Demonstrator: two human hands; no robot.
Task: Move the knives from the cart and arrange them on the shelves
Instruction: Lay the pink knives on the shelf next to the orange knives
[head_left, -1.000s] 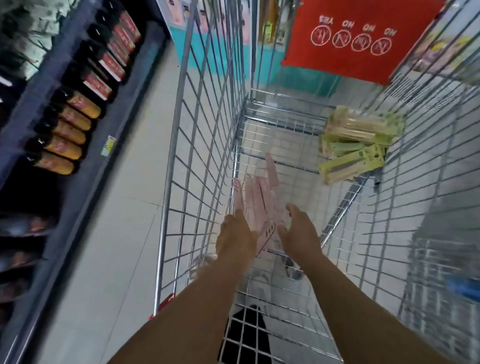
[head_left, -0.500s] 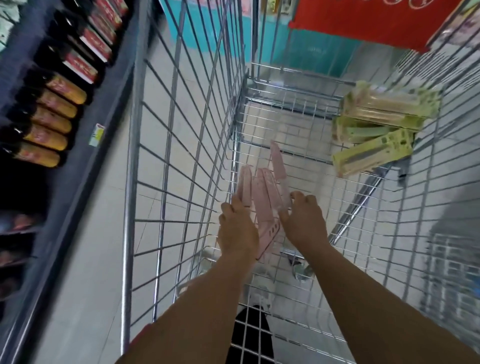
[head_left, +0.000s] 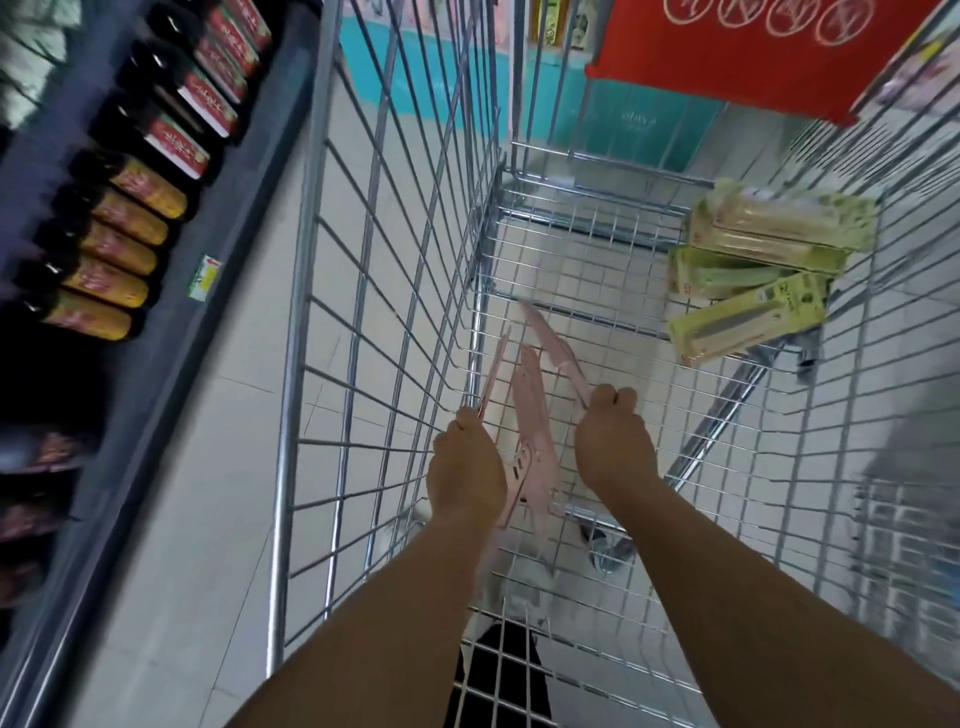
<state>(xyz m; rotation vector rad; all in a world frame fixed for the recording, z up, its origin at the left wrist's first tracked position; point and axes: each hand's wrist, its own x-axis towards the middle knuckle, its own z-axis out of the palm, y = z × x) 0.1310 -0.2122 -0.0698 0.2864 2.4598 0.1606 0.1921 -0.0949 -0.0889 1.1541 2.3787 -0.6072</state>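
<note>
Both my arms reach down into a wire shopping cart (head_left: 332, 364). My left hand (head_left: 465, 470) grips a pink packaged knife (head_left: 493, 369) near the cart's left wall. My right hand (head_left: 613, 441) grips another pink packaged knife (head_left: 553, 343), its tip pointing away. A third pink knife pack (head_left: 532, 436) lies between the hands on the cart floor. Several green packaged knives (head_left: 753, 275) are piled at the cart's far right corner.
A dark shelf (head_left: 171, 312) on the left carries rows of dark bottles (head_left: 109, 249) with red and yellow labels. A red sign (head_left: 753, 57) hangs over the cart's far end. Pale tiled floor (head_left: 208, 493) runs between shelf and cart.
Both hands have gone from open beside the pink packs to curled round one pack each, and the two gripped packs have spread apart from the middle one.
</note>
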